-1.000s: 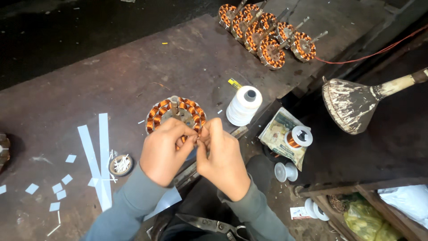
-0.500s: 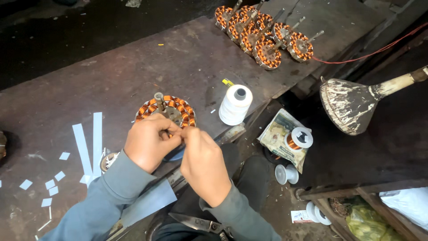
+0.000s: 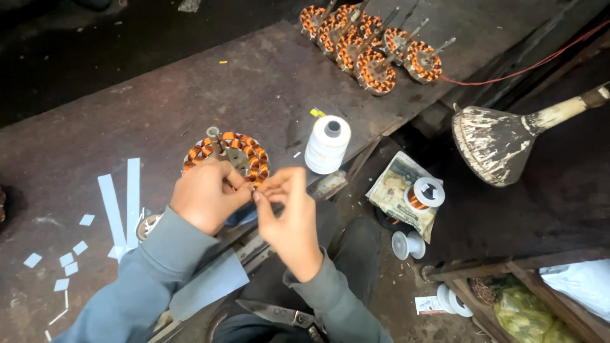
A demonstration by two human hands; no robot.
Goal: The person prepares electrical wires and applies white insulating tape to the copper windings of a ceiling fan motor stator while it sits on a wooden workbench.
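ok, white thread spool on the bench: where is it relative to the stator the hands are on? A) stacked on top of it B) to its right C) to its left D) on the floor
B: the thread spool stands on the bench just right of the stator, apart from it; left hand and right hand meet at the stator's near edge.

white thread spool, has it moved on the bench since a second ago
Cannot tell for sure: the white thread spool keeps the same spot beside the copper-wound stator and the bench edge; only the head camera's framing shifts.

The stator is a round ring wound with shiny orange wire coils, with a grey metal middle. It lies flat on the dark table, near its front edge, partly hidden by fingers.
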